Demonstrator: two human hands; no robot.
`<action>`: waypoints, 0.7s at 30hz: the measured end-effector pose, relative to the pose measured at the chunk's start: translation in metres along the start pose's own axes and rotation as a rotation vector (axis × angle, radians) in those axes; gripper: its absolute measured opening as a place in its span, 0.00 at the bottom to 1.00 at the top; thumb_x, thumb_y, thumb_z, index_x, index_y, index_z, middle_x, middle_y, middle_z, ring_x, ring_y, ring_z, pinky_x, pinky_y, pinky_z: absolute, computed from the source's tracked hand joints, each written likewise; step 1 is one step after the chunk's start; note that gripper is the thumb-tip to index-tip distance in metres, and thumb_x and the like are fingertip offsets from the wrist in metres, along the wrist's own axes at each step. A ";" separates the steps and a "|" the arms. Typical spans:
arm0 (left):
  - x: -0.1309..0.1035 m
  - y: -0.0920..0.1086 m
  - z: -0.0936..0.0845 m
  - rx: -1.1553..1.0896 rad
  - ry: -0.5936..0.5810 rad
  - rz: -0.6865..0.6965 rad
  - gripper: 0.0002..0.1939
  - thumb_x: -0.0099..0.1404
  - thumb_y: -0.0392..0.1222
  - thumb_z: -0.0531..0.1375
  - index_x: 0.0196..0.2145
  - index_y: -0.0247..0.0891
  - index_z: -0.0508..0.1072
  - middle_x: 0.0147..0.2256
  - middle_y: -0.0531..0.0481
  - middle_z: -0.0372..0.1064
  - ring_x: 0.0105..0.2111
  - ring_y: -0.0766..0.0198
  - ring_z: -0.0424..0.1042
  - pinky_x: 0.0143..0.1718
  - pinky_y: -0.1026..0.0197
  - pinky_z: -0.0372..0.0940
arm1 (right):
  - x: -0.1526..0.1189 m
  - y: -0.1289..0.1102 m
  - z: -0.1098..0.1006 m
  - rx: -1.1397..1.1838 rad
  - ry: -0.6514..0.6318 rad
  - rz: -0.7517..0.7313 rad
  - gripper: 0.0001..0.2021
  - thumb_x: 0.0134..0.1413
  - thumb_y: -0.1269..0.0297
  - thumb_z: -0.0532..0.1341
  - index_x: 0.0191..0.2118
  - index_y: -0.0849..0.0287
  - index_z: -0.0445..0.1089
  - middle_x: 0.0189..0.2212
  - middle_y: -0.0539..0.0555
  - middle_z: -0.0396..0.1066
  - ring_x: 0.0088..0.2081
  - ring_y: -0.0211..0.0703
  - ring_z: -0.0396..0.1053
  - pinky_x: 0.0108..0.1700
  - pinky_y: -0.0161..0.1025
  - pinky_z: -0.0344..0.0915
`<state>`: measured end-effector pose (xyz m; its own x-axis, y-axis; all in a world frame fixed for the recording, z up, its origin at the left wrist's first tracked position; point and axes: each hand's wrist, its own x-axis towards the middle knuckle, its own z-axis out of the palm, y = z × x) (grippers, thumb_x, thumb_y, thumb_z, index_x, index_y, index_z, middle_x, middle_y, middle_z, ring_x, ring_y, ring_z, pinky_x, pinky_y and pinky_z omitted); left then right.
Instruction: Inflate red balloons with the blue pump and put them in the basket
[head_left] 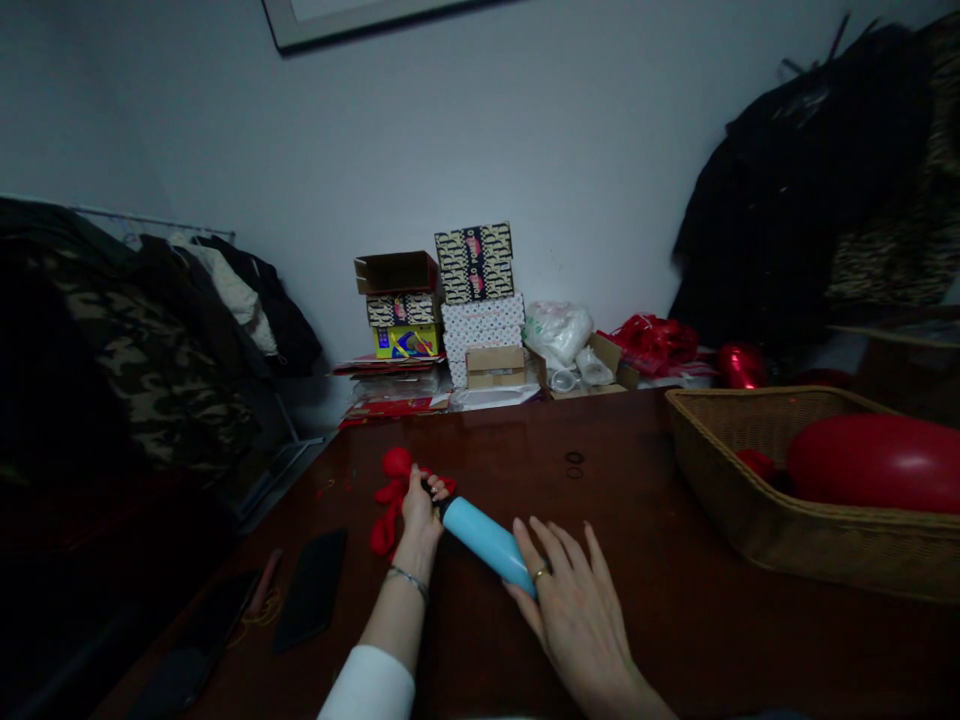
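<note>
A light-blue cylindrical hand balloon pump lies slantwise between my hands, just above the brown table. My left hand is closed around its dark nozzle end, with a red balloon at the fingers. Exactly how the balloon sits on the nozzle is hidden by that hand. At the pump's near end is my right hand, its thumb below and index finger above the cylinder, the other fingers stretched out. More small red balloons rest on the table beside my left hand.
A wicker basket holding a large red balloon stands at the right. Two dark rings lie mid-table. A dark flat phone-like slab is at the left. Stacked boxes and plastic bags line the wall.
</note>
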<state>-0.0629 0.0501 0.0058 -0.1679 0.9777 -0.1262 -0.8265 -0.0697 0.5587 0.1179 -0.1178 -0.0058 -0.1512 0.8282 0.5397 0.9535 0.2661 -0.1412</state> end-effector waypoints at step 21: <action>0.000 0.004 0.020 -0.002 0.059 -0.055 0.14 0.68 0.43 0.50 0.25 0.37 0.56 0.18 0.59 0.48 0.13 0.77 0.50 0.10 0.75 0.44 | -0.007 -0.006 0.003 -0.108 -0.051 0.005 0.32 0.51 0.69 0.58 0.62 0.48 0.49 0.45 0.53 0.68 0.38 0.45 0.66 0.54 0.53 0.51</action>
<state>-0.0554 0.0539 0.0244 -0.1538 0.9666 -0.2050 -0.8364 -0.0169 0.5478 0.1125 -0.1237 -0.0117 -0.1571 0.8540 0.4960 0.9764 0.2097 -0.0517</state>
